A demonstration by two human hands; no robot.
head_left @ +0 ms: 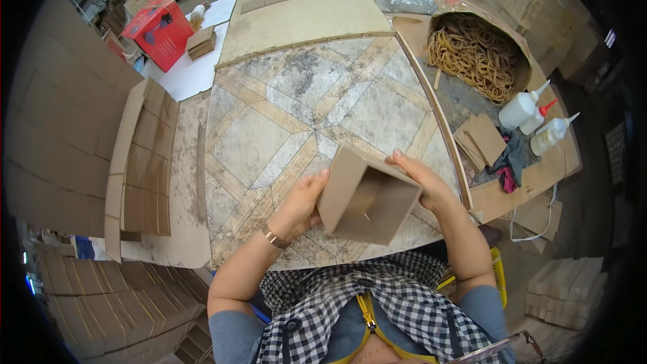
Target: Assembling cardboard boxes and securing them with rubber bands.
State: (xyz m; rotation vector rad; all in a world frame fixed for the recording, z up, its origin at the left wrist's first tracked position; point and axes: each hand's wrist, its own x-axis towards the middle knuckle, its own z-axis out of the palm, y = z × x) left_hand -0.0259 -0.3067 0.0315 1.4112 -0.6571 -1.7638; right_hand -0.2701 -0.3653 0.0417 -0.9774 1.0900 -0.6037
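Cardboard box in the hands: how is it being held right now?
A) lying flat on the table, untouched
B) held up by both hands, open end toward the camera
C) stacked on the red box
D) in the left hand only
B: the cardboard box is off the tabletop, with the left hand on one side, the right hand on the other, and its hollow inside showing.

Box (pixel 367 195) between both hands: matt brown cardboard, smooth faces. Tabletop (pixel 283 114) beneath hands: worn, stone-patterned sheet, dull finish. Bottles (pixel 539 121) right of right hand: glossy white plastic. Wristband (pixel 273 236) on left wrist: shiny metal.
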